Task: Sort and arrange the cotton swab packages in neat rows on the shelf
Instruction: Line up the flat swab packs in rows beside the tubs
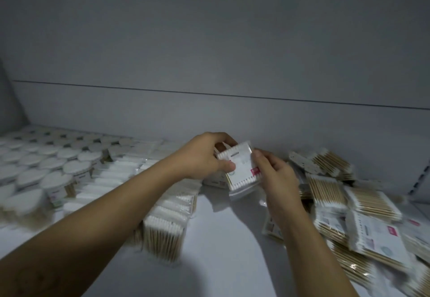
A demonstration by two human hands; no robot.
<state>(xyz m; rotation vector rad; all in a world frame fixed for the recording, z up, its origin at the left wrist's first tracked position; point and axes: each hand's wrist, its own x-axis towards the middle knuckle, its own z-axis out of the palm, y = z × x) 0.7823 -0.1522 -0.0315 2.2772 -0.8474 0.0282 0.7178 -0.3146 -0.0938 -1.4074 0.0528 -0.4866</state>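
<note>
Both hands hold one flat cotton swab package with a white label and a small red mark, raised near the back of the white shelf. My left hand grips its left edge, thumb on the front. My right hand pinches its right edge. A row of upright swab packages with wooden sticks stands below my left forearm. A loose heap of swab packages lies to the right of my right hand.
Round white-lidded swab tubs fill the shelf's left side in rows. Beside them lie white packs in a line. The grey back wall stands just behind my hands. A perforated shelf upright shows at far right.
</note>
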